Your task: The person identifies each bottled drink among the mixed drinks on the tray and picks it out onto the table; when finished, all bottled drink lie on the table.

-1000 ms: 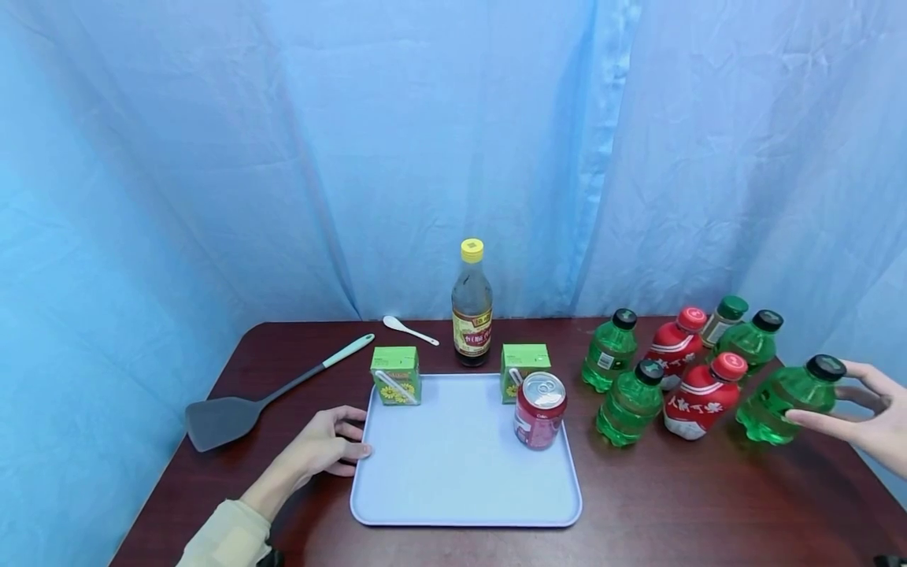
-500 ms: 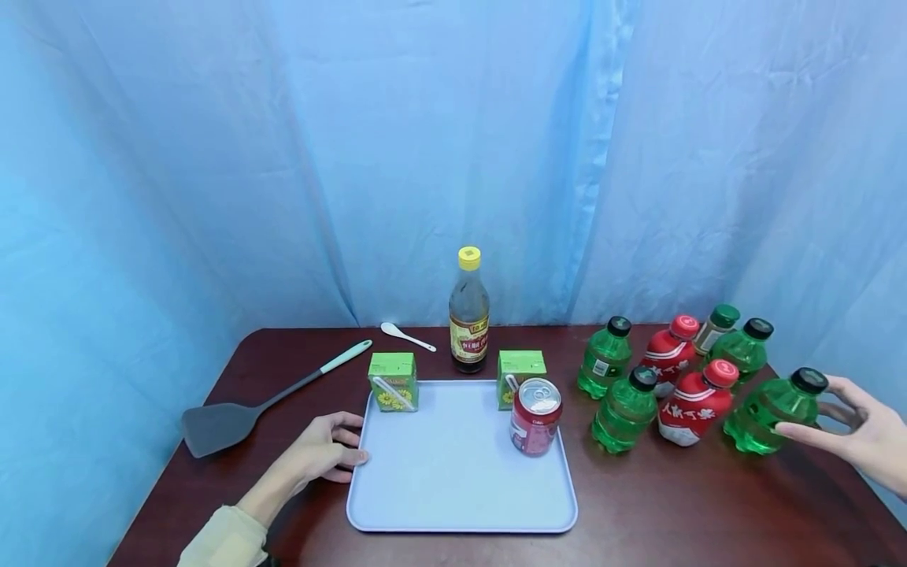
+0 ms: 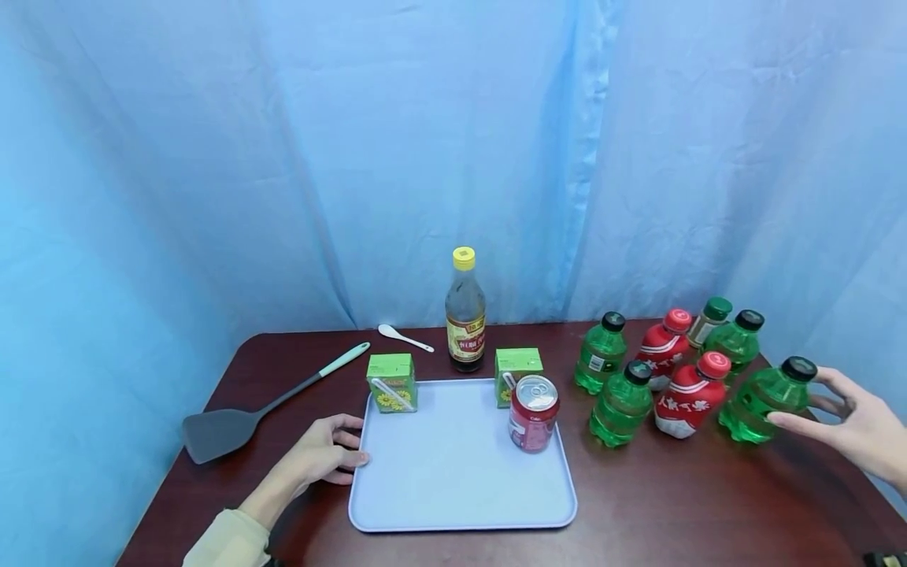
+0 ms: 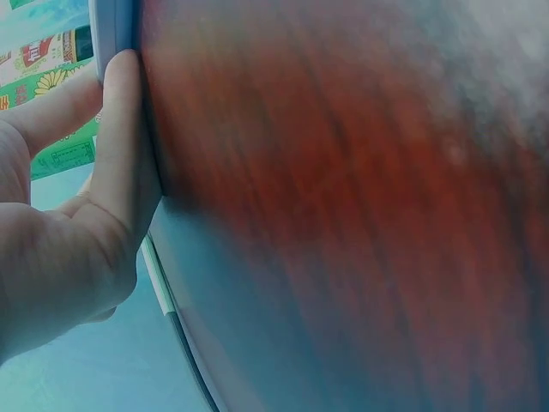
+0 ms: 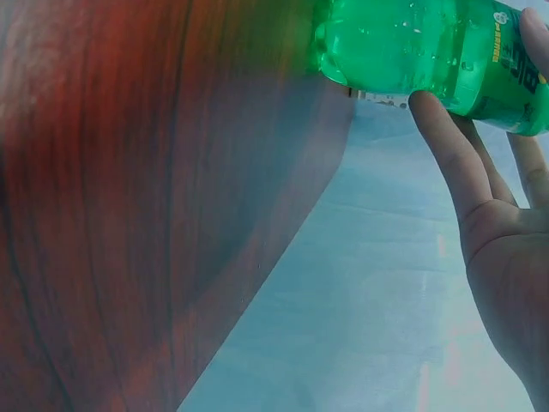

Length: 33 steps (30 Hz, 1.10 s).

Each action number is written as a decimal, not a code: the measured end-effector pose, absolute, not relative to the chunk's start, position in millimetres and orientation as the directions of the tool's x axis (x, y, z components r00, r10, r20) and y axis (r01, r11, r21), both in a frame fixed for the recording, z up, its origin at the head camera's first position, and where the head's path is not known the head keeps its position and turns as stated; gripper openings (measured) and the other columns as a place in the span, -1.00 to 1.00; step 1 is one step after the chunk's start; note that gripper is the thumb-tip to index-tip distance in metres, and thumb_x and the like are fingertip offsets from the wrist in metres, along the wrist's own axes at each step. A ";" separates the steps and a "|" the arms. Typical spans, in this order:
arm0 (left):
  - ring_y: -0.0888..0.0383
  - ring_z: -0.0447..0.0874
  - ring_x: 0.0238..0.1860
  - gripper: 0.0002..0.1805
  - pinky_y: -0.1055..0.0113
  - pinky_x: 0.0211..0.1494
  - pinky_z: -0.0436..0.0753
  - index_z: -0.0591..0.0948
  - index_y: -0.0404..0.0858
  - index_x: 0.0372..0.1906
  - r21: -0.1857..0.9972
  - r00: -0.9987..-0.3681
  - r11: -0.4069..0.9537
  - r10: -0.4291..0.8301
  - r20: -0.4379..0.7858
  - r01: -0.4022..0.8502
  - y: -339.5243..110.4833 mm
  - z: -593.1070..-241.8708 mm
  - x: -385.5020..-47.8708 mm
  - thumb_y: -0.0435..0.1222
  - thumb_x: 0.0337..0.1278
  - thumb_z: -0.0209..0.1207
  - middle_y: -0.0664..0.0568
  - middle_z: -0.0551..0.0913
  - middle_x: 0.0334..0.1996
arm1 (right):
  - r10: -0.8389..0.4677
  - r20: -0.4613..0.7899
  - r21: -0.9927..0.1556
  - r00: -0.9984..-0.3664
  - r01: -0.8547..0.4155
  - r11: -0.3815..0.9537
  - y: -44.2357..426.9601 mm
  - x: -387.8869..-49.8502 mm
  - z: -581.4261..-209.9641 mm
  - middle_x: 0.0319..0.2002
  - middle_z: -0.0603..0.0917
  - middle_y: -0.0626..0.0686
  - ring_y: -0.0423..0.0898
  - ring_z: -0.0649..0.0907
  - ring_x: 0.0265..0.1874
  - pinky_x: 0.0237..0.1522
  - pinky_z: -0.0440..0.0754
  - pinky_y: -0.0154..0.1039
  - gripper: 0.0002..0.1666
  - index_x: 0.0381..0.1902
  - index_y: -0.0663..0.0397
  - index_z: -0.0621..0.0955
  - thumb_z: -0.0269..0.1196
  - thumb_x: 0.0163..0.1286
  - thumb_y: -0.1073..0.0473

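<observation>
At the left edge of a pale blue tray (image 3: pixel 460 488), my left hand (image 3: pixel 326 453) touches the rim with thumb and fingertips. In the left wrist view its fingers (image 4: pixel 120 129) lie fairly straight against the tray's edge. My right hand (image 3: pixel 853 425) holds a green soda bottle (image 3: pixel 758 409) by its upper part, thumb in front and fingers behind. The bottle (image 5: pixel 403 43) has its base at or just over the table in the right wrist view; contact is unclear. A red soda can (image 3: pixel 533 429) and two green drink cartons (image 3: pixel 392 386) with straws stand on the tray.
Beside the held bottle stand red bottles (image 3: pixel 687 402), more green bottles (image 3: pixel 620 413) and a green-capped jar (image 3: pixel 705 327). Behind the tray are a yellow-capped sauce bottle (image 3: pixel 465 315) and a white spoon (image 3: pixel 404 339). A grey spatula (image 3: pixel 227 429) lies left. Blue curtains (image 3: pixel 425 157) enclose the table.
The head view has shifted slightly, so the right-hand bottles sit a little further left in it. Both hands keep nearly the same pose; the right still holds the green bottle.
</observation>
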<state>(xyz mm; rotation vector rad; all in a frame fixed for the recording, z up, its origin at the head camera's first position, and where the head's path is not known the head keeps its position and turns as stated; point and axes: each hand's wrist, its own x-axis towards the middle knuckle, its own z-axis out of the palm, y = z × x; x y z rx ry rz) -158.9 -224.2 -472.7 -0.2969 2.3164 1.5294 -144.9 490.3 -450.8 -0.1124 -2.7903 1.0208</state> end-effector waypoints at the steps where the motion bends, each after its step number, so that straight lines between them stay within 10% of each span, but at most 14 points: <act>1: 0.03 0.73 -0.34 -0.33 0.06 -0.37 0.77 0.48 -0.38 0.27 0.843 -0.918 0.400 0.012 -0.397 -0.360 -225.0 -472.3 -158.6 -0.50 0.00 0.46 -0.20 0.59 -0.17 | 0.126 0.118 -0.645 -0.985 0.021 0.764 489.3 -145.8 -450.2 0.43 0.05 0.59 0.76 0.33 0.09 -0.14 0.37 0.63 -0.18 0.42 -0.05 0.27 0.43 0.35 -0.01; 8: 0.03 0.73 -0.34 -0.33 0.06 -0.37 0.77 0.47 -0.39 0.27 0.838 -0.915 0.406 0.013 -0.404 -0.364 -227.9 -467.7 -157.9 -0.51 0.01 0.44 -0.21 0.58 -0.15 | 0.122 0.083 -0.604 -0.989 0.048 0.796 483.5 -150.3 -444.3 0.42 -0.07 0.67 0.77 0.31 0.08 -0.14 0.45 0.58 0.03 0.41 0.44 0.06 0.39 0.39 -0.06; 20: 0.02 0.72 -0.33 -0.33 0.06 -0.35 0.77 0.43 -0.40 0.28 0.825 -0.913 0.437 0.020 -0.407 -0.358 -230.2 -461.8 -156.0 -0.52 0.03 0.43 -0.23 0.57 -0.15 | 0.087 0.041 -0.644 -0.995 0.041 0.764 476.3 -145.8 -440.4 0.49 -0.24 0.61 0.76 0.14 0.23 -0.13 0.34 0.64 0.20 0.58 0.34 -0.19 0.33 0.44 -0.06; 24: 0.03 0.72 -0.37 -0.35 0.09 -0.37 0.77 0.44 -0.41 0.27 0.822 -0.921 0.465 0.035 -0.389 -0.330 -226.8 -457.8 -156.4 -0.51 0.04 0.43 -0.20 0.58 -0.19 | 0.104 0.181 -0.664 -0.978 -0.044 0.746 468.9 -140.6 -429.9 0.63 -0.17 0.19 0.39 0.06 0.51 0.32 0.46 0.11 0.13 0.66 -0.13 -0.13 0.35 0.44 0.05; 28: 0.08 0.69 -0.44 -0.40 0.15 -0.40 0.75 0.49 -0.42 0.26 0.763 -0.949 0.611 0.057 -0.310 -0.212 -225.0 -448.5 -153.5 -0.46 0.09 0.41 -0.11 0.63 -0.27 | 0.132 0.404 -0.634 -0.905 -0.173 0.754 445.6 -135.7 -407.8 0.62 -0.01 -0.07 -0.12 0.01 0.58 0.40 -0.09 -0.57 0.01 0.65 -0.29 0.00 0.30 0.46 0.20; 33: 0.01 0.69 -0.41 -0.52 0.09 -0.39 0.68 0.61 -0.39 0.19 0.463 -0.990 0.875 0.121 0.067 0.138 -226.0 -430.2 -150.6 -0.32 0.19 0.38 -0.13 0.72 -0.24 | 0.079 0.621 -0.486 -0.780 -0.304 0.819 397.8 -133.0 -365.2 0.58 0.14 0.09 -0.02 0.05 0.57 0.56 -0.10 -0.11 -0.29 0.59 0.03 0.22 0.14 0.57 0.24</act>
